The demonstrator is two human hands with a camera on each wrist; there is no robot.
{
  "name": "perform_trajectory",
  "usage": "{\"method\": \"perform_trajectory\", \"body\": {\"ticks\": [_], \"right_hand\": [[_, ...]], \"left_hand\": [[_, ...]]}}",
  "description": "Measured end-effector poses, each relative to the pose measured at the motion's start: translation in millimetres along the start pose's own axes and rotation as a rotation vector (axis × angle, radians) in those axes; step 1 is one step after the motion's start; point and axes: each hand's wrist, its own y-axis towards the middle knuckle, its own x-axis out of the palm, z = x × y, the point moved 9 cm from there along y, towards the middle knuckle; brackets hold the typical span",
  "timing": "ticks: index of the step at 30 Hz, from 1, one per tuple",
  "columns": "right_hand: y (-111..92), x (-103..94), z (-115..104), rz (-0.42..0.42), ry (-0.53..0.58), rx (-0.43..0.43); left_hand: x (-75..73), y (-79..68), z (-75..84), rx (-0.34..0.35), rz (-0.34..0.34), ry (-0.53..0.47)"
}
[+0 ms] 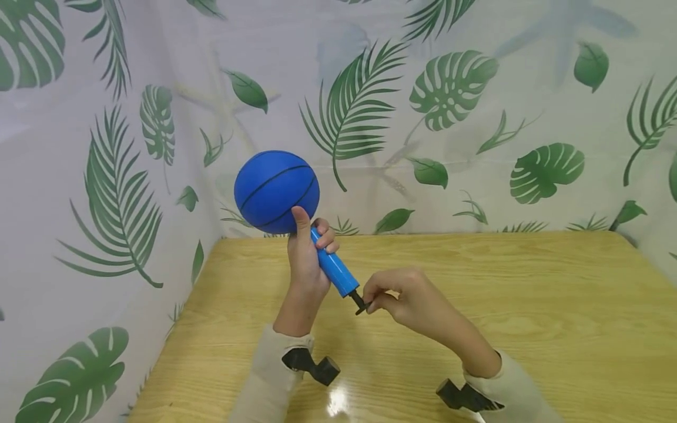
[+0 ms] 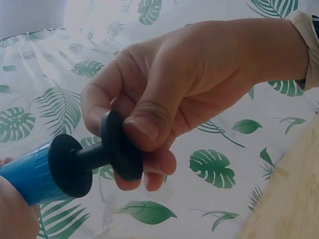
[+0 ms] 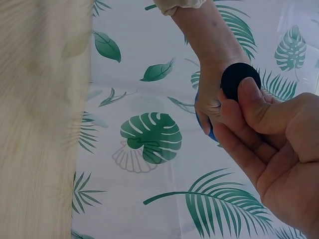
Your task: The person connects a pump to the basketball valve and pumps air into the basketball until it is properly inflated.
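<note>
My left hand [image 1: 309, 264] grips the blue barrel of a hand pump [image 1: 337, 271], its thumb pointing up against a blue ball [image 1: 276, 191] with black seam lines. The ball sits at the pump's upper end; the spot where they meet is hidden behind the hand. From the barrel's lower end a short black rod runs to a round black handle [image 2: 121, 145]. My right hand [image 1: 409, 296] pinches that handle between thumb and fingers. In the right wrist view the handle's flat disc [image 3: 240, 82] faces the camera, with the right thumb over its edge.
Below both hands lies a wood-grain table [image 1: 529, 305]. A white curtain [image 1: 370, 194] printed with green leaves stands behind the table and along its left side. Each sleeve carries a black wrist mount [image 1: 312, 365].
</note>
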Motion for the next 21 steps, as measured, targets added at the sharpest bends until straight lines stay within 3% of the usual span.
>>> {"method": "perform_trajectory", "body": {"ticks": [6, 12, 21], "right_hand": [[-0.7, 9.1, 4.8, -0.071, 0.040, 0.053], [-1.5, 16.8, 9.2, -0.118, 0.035, 0.099], [0.8, 18.3, 7.8, -0.128, 0.024, 0.125]], "left_hand": [[1.0, -1.8, -2.0, -0.034, -0.047, 0.072], [3.0, -2.7, -1.3, -0.079, -0.103, 0.049], [-4.9, 1.9, 6.4, -0.073, -0.060, 0.032]]}}
